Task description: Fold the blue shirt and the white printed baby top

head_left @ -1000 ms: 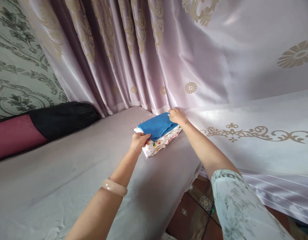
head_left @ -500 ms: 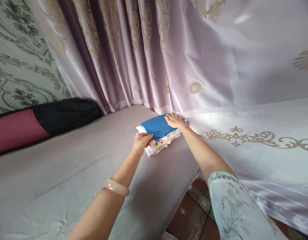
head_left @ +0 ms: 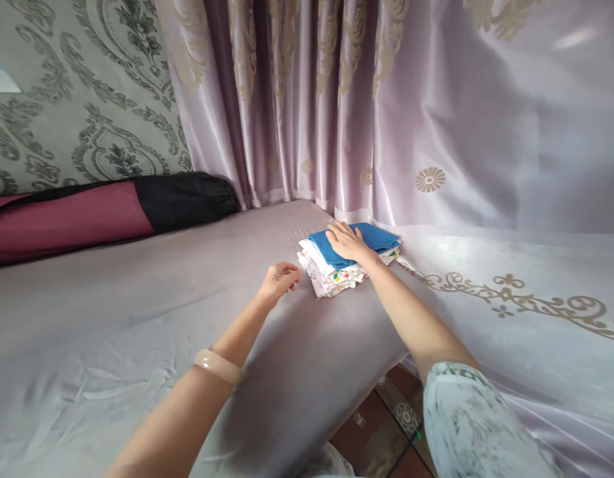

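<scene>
A small stack of folded clothes (head_left: pixel 331 279) sits near the far corner of a grey-sheeted bed (head_left: pixel 112 318). On top lies a folded blue garment (head_left: pixel 379 237); white printed pieces show beneath it. My right hand (head_left: pixel 345 240) rests flat on the blue garment, fingers stretched out. My left hand (head_left: pixel 278 277) hovers just left of the stack, fingers loosely curled, holding nothing. A pale bangle circles my left wrist.
Lilac curtains (head_left: pixel 336 99) with gold motifs hang behind the bed and drape over its right side. A maroon and black bolster (head_left: pixel 102 212) lies along the patterned wall (head_left: pixel 77 99) at the left. Tiled floor (head_left: pixel 376 425) shows below the bed's edge.
My left hand has let go of the stack's near edge and pulled back to the left. My right hand has slid from the far edge onto the top of the blue garment. The view has shifted left.
</scene>
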The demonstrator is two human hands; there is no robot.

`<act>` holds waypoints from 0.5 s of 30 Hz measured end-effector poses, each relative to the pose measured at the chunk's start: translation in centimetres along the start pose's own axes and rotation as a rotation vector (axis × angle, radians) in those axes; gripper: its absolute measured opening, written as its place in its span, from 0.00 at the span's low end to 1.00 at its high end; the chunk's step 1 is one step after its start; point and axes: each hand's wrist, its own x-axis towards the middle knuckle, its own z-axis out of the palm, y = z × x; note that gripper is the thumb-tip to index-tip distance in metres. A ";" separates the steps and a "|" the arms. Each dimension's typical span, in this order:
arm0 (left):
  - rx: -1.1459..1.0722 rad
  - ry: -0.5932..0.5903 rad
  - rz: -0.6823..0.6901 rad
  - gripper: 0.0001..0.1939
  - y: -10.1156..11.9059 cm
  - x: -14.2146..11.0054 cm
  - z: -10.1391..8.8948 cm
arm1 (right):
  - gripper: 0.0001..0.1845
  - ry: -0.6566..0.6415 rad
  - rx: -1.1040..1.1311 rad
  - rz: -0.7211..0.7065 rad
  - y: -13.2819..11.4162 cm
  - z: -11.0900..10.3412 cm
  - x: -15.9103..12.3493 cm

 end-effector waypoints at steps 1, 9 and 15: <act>0.026 0.027 -0.013 0.10 -0.7 -0.2 -1.4 | 0.32 -0.003 -0.002 0.007 -0.2 0.4 -0.1; 0.276 0.338 0.013 0.19 -5.3 -2.9 -14.1 | 0.30 0.076 -0.055 0.031 -0.2 2.3 -0.2; 0.942 0.541 -0.088 0.18 -6.6 -6.5 -23.3 | 0.31 -0.028 -0.019 0.040 -0.3 1.1 0.1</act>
